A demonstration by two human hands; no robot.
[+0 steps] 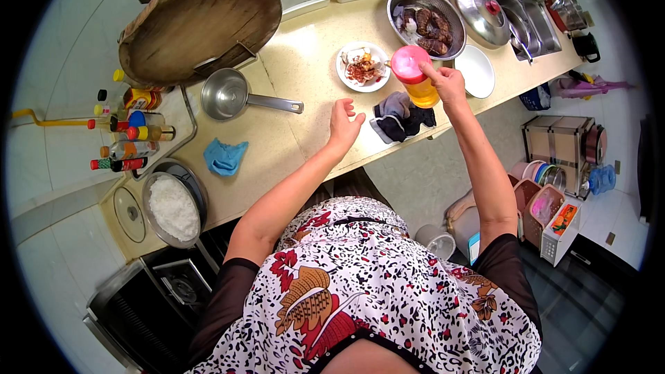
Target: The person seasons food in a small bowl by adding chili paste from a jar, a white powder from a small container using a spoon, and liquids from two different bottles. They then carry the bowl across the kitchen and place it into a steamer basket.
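My right hand (448, 83) grips an oil pot (422, 88) with a pink-red lid and yellow oil inside, its thumb on the lid. The pot's spout points left, towards a small white bowl (343, 74) that holds white chopped pieces topped with red chili flakes. Whether oil is flowing cannot be made out. Below that bowl my left hand (345, 124) hovers over the counter with nothing in it, fingers apart. Dark and grey cloths (400, 114) lie just under the oil pot. An empty white bowl (480, 75) stands right of my right hand.
A steel colander (457, 28) with dark reddish tubers sits behind the oil pot, near a steel lid (478, 15) and the sink (545, 28). To the left are a saucepan (224, 94), a blue cloth (226, 157), seasoning bottles (136, 134), a large round chopping board (202, 21) and a bowl of white rice (174, 208).
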